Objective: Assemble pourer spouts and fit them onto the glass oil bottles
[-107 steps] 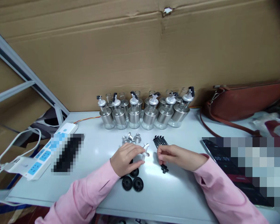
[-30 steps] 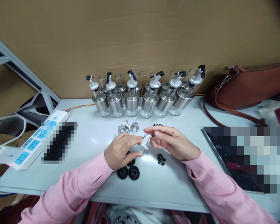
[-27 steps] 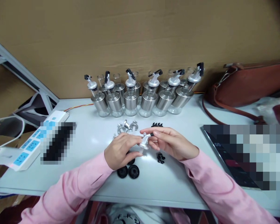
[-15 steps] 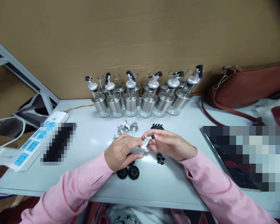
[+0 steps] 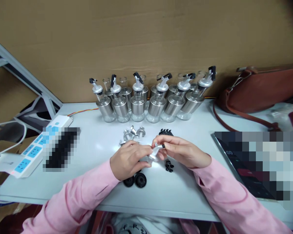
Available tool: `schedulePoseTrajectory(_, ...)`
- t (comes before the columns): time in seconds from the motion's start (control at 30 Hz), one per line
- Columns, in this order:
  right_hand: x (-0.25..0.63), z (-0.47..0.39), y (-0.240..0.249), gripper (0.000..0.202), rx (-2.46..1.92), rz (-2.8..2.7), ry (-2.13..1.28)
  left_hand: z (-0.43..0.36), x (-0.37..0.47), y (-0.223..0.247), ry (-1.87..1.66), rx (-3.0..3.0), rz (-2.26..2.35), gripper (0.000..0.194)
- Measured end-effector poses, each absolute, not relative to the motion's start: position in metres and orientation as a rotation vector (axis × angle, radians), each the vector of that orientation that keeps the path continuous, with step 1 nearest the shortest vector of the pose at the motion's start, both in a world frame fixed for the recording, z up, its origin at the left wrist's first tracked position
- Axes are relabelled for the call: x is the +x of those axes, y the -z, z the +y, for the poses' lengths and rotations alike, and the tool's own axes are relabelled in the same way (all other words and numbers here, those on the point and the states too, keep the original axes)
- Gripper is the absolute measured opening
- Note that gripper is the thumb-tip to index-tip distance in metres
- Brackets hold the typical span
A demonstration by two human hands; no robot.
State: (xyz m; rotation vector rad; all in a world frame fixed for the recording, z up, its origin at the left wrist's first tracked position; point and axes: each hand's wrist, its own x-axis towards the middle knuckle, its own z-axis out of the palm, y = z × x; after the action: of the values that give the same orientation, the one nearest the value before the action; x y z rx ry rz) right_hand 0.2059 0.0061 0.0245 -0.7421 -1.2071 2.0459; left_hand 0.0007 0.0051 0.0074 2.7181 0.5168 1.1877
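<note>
A silver pourer top (image 5: 154,154) with a small black piece at its tip is held between both hands above the table. My left hand (image 5: 130,159) pinches its base side, and my right hand (image 5: 183,150) grips the end with the black tip. Beyond my left hand lie several loose silver pourer parts (image 5: 141,131). Black round discs (image 5: 140,180) rest below it, partly covered by that hand. Small black parts (image 5: 169,166) lie under my right hand, and a row of black levers (image 5: 166,131) sits just beyond it.
Glass bottles with steel bands (image 5: 156,105) stand in rows at the back, the front ones topped with pourers. On the left are a power strip (image 5: 34,151) and a blurred dark object (image 5: 62,149). A brown bag (image 5: 261,91) and a tablet (image 5: 230,165) lie on the right.
The pourer top has moved slightly right and tilted further over, with both hands still on it. My right hand has shifted a little right. The view has shifted slightly.
</note>
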Motion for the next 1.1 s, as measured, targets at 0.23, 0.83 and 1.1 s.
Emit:
schedulePoseTrajectory(0.23, 0.211, 0.008, -0.03, 0.035, -0.973, -1.512, -1.762, 0.007, -0.001, -0.008, -1.198, 2.747, 0.548, 0.023)
schedulePoseTrajectory(0.83, 0.236, 0.017, -0.013, 0.021, -1.385, -2.276, -1.501, 0.009, -0.004, -0.006, -1.182, 2.717, 0.583, 0.027)
schedulePoseTrajectory(1.1, 0.233, 0.015, -0.011, 0.021, -1.436, -2.303, -1.335, 0.011, -0.005, -0.003, -1.236, 2.691, 0.597, 0.027)
